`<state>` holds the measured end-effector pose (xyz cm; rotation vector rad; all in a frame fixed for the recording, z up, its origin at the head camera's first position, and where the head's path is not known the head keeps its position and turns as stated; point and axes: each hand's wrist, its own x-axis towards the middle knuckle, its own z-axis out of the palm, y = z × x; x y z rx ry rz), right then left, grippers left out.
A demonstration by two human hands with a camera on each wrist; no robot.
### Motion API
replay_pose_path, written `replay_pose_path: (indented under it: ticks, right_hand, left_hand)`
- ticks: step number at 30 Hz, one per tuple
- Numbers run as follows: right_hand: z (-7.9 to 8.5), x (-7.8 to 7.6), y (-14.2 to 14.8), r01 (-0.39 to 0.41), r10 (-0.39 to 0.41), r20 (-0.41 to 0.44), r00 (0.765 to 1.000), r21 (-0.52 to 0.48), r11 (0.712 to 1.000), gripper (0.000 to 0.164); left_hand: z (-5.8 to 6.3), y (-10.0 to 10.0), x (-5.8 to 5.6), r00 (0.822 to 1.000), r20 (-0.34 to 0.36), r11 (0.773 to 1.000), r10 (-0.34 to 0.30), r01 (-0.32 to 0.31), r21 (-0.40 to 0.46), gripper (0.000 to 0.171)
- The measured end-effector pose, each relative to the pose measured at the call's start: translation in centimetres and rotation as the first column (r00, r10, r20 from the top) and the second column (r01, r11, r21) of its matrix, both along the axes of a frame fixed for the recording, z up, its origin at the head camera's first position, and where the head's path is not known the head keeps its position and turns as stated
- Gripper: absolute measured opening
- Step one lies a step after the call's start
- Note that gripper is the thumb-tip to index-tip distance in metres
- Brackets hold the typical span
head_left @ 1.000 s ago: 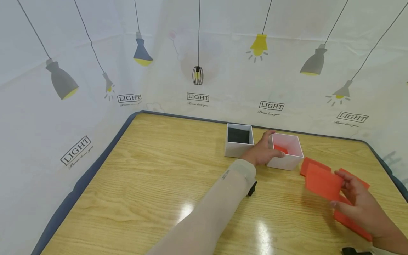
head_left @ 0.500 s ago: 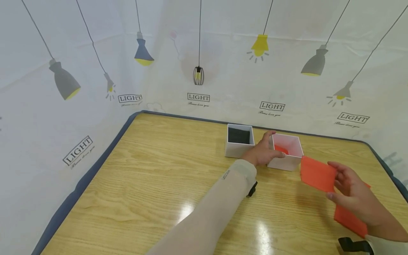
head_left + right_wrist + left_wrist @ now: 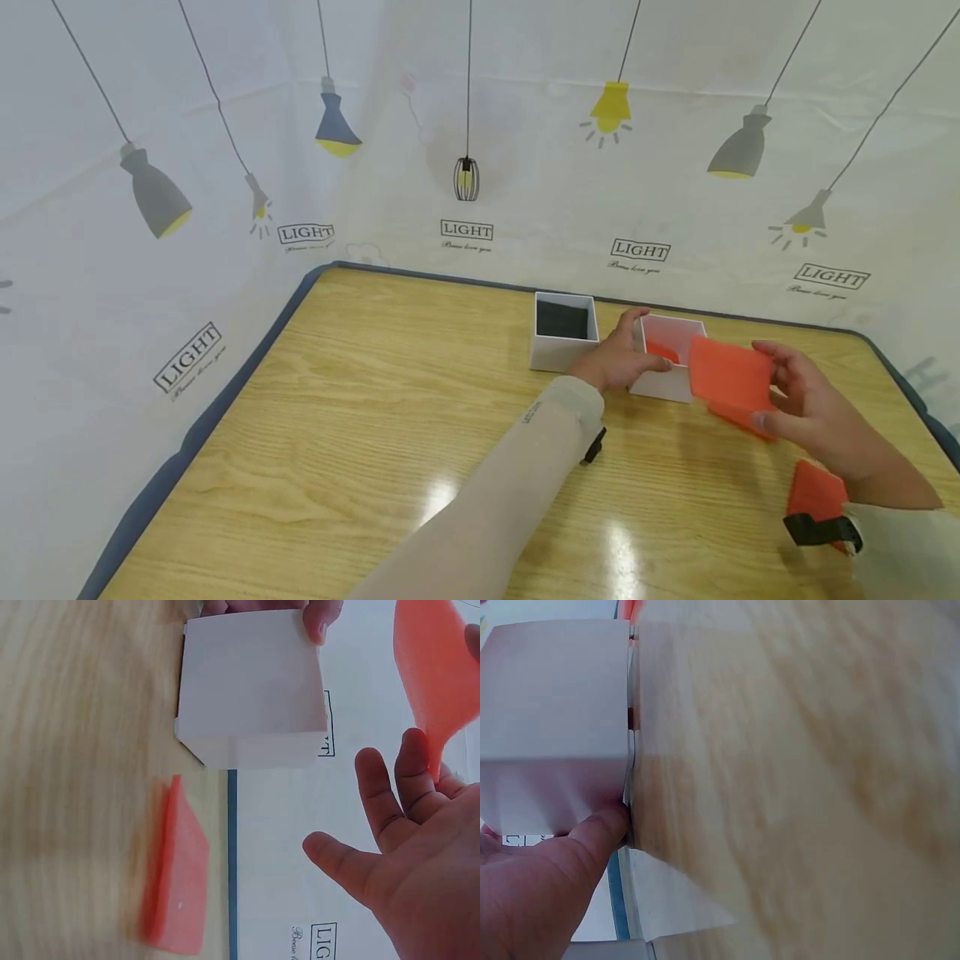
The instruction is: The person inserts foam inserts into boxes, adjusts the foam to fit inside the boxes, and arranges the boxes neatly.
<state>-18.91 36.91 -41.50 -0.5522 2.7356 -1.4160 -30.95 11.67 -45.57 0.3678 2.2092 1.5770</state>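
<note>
My left hand (image 3: pixel 618 357) grips a small open white box (image 3: pixel 658 385), its thumb over the near rim. The left wrist view shows that box's side wall (image 3: pixel 555 690) with a fingertip against it. A flat red cloth (image 3: pixel 662 352) lies inside. To the right, my right hand (image 3: pixel 810 408) holds a folded red cloth (image 3: pixel 727 371) by its right edge, raised beside the box and covering its near right corner. In the right wrist view, this held cloth (image 3: pixel 435 667) hangs at the upper right. Beneath it, another folded red cloth (image 3: pixel 742 419) rests on the table.
A second white box (image 3: pixel 555 354) with dark folded cloth (image 3: pixel 562 319) in it stands left of the gripped box. More red cloth (image 3: pixel 813 490) lies under my right wrist. Behind the wooden table (image 3: pixel 360 400) hangs a white lamp-printed curtain (image 3: pixel 525 125).
My right hand has moved up and left with the red cloth, from above the other cloths to the white box's right side. My left hand has stayed on the box.
</note>
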Motion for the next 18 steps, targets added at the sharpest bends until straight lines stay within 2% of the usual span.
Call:
replay_pose_path:
  ticks: [4, 12, 18]
  right_hand:
    - [0.9, -1.1, -0.4, -0.002, 0.002, 0.025, 1.000, -0.011, 1.000, 0.083]
    - [1.7, -2.9, -1.2, -0.069, 0.071, 0.038, 0.997, -0.050, 0.996, 0.081]
    - [2.4, -4.1, -1.4, -0.039, 0.039, 0.122, 0.992, -0.001, 0.999, 0.084]
  left_hand:
    - [0.2, 0.0, 0.0, 1.000, 0.017, 1.000, 0.007, -0.007, 0.002, 0.087]
    - [0.4, 0.0, 0.3, 1.000, 0.027, 1.000, 0.006, -0.006, -0.006, 0.087]
    - [0.6, -0.2, 0.4, 1.000, 0.019, 1.000, 0.014, -0.014, -0.014, 0.087]
